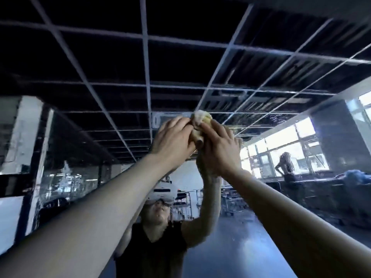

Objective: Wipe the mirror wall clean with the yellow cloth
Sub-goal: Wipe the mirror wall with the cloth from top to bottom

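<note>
Head view: yellow cloth (pixel 201 123) gripped between hands (pixel 173 138) (pixel 219 150).

— What sort of place is this?
— A big commercial or public hall, not a home. Overhead runs an open ceiling grid (pixel 148 57), white bars over darkness, with an air unit (pixel 230 94) set into it.
— And along the sides?
— Tall windows (pixel 281 141) line the right, beside a broad pillar (pixel 337 133), and a person (pixel 286 167) stands there. On the left are glass partitions (pixel 66 177).
— Underfoot?
— A glossy blue floor (pixel 241 247) runs far back to metal-framed furniture (pixel 186 199), too blurred to tell tables from chairs. All of it shows reflected in a mirror wall (pixel 100 67).
</note>
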